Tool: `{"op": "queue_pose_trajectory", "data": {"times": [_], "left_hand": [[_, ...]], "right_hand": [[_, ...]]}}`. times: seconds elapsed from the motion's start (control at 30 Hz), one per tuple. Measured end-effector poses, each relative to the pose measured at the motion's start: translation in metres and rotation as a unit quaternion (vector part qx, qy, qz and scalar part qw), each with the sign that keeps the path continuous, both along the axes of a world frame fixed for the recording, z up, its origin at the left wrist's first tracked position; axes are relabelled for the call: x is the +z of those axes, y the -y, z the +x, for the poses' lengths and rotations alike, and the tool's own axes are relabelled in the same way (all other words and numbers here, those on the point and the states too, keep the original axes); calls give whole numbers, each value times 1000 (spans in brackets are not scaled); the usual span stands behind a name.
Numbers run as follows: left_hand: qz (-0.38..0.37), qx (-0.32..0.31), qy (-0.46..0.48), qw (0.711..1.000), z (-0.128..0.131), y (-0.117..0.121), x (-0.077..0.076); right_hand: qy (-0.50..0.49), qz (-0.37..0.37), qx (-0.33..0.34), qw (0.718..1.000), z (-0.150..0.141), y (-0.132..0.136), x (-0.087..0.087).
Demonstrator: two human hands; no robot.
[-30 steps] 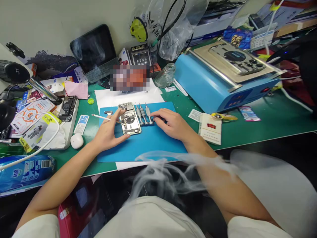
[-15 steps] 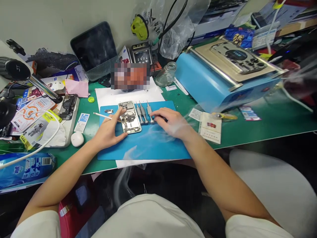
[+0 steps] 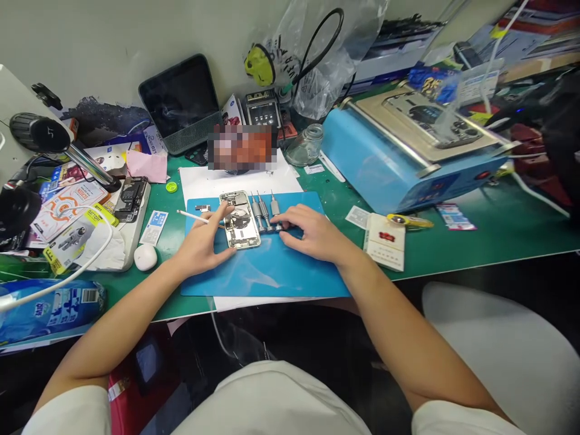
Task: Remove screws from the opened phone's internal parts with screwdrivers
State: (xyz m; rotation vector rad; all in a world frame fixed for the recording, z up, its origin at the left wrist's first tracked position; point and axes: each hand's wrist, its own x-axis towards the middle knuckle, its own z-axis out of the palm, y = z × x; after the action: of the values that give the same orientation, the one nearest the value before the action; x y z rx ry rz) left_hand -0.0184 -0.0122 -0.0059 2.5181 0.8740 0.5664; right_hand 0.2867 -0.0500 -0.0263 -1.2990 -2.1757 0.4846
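Note:
An opened phone [image 3: 244,232] with bare inner parts lies on a blue mat [image 3: 267,272]. My left hand [image 3: 203,244] steadies its left edge, index finger near the upper side and thumb at the lower corner. A thin white cigarette [image 3: 193,215] sticks out between that hand's fingers. Several grey screwdrivers [image 3: 257,211] lie side by side right of the phone. My right hand [image 3: 310,232] has its fingertips closed at the handle end of the rightmost visible screwdriver [image 3: 274,206]. Something dark beneath that hand is mostly hidden. A small metal part [image 3: 202,208] lies left of the phone.
A blue heating machine [image 3: 371,163] stands at the right with a phone frame [image 3: 446,118] on top. Nearby are a glass jar [image 3: 308,145], a cigarette pack [image 3: 385,241] and a yellow cutter [image 3: 410,222]. Boxes and a white earbud case [image 3: 145,257] sit left.
The view has shifted slightly, so the bench appears lower. My right hand's fingertips have shifted slightly toward the screwdriver's handle end. My left hand stays at the phone; smoke drifts.

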Motion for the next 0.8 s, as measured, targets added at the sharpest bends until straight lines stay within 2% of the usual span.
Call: {"op": "queue_pose_trajectory", "data": {"times": [0.2,0.3,0.47,0.67,0.73,0.8], "left_hand": [[-17,5,-3,1000,-1,0,0],[-8,8,2,1000,-1,0,0],[-13,3,-3,1000,-1,1,1],[-22,8,-4,1000,-1,1,2],[-29,8,-2,1000,0,1,3],[-30,7,-1,1000,1,1,3]], "right_hand": [[-5,-17,13,1000,1,-2,1],[-38,4,9,999,1,-1,3],[-141,96,-83,982,2,2,0],[-228,188,-251,922,4,9,-4],[-233,203,-259,915,4,9,-4],[-241,204,-237,919,2,8,-2]]}}
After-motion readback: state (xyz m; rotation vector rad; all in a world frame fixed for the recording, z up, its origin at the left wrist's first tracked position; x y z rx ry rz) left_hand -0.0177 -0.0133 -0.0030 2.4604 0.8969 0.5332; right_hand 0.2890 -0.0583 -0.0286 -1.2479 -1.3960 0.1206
